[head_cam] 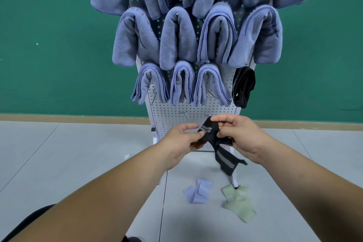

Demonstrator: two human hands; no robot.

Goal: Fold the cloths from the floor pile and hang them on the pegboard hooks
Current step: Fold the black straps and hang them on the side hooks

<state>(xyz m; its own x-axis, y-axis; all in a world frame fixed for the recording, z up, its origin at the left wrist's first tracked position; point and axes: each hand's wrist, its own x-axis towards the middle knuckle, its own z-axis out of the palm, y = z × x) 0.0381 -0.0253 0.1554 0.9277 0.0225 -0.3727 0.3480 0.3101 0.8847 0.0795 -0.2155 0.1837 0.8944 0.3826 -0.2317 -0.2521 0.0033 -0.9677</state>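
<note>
Pegboard [188, 110] stood at the far wall, its upper hooks loaded with folded blue cloths [177, 39] and one black cloth [243, 86] at right. Near it, a black striped cloth [211, 136] was gripped at its top by the left hand [181, 139] and right hand [237, 133], its long axis hanging down toward the near right. Folding looked in hand; hanging would next need a bare lower hook [183, 115]. Lilac cloth [198, 190] and green cloth [236, 201] lay on the floor
</note>
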